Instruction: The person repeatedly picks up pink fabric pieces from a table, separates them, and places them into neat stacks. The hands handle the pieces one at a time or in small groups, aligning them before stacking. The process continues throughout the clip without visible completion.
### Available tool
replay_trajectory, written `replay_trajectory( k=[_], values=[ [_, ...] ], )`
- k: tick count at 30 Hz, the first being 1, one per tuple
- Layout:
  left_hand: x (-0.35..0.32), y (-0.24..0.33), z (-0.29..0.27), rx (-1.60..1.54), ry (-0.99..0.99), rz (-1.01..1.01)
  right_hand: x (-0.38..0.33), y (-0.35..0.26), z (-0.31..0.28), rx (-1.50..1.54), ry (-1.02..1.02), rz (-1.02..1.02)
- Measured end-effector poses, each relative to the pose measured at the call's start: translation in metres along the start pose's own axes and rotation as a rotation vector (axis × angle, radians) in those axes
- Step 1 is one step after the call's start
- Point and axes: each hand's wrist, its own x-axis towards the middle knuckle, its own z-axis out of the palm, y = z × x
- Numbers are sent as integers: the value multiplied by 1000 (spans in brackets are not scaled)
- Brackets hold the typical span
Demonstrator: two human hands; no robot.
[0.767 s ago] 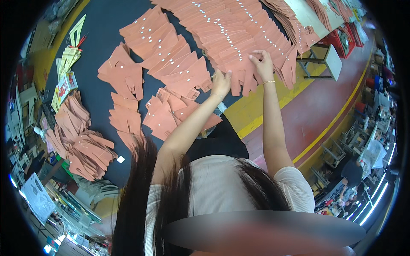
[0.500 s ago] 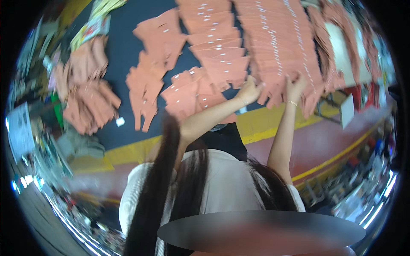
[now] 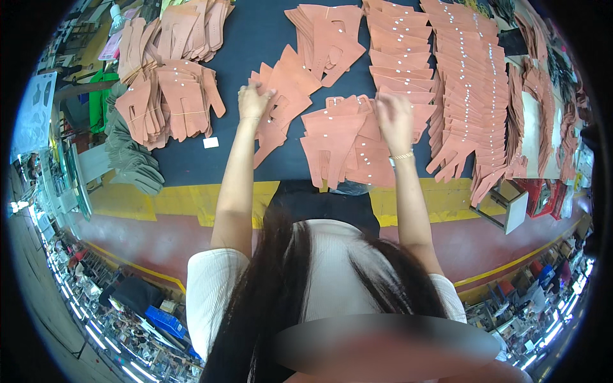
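Observation:
Salmon-coloured cut glove pieces with finger slits and small white tags lie in groups on a dark table (image 3: pixel 191 163). My left hand (image 3: pixel 254 102) is at the left edge of a loose fan of glove pieces (image 3: pixel 287 86), its fingers curled onto the edge. My right hand (image 3: pixel 394 118) is over the right side of a spread pile of glove pieces (image 3: pixel 332 137) near the front edge, fingers bent down and partly hidden; what they hold, if anything, cannot be made out. Beyond it runs a column of overlapping glove pieces (image 3: pixel 401 48).
A longer double row of glove pieces (image 3: pixel 469 83) fills the right side. Banded bundles (image 3: pixel 185 96) stand at left beside a white slip (image 3: pixel 211 142). Dark green glove pieces (image 3: pixel 134 163) hang by the left edge. A red crate (image 3: pixel 539 195) and a small stool (image 3: pixel 511 214) are at right.
Both hands have left the front end of the long double row. My left hand has moved left to the loose fan, and my right hand to the spread pile. The view has shifted.

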Motion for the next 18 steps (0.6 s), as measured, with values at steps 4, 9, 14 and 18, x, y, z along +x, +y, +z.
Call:
replay_trajectory(
  k=[4,9,14,18],
  values=[
    [1,9,9,97,-62,34,29,-41,90,38,-147,-52],
    [3,11,2,104,-186,10,51,-64,149,-62,-272,271],
    [-18,5,1,26,126,342,51,-75,154,-101,-372,165],
    [-20,2,-19,-353,-11,204,51,-96,133,253,-344,233]
  ],
)
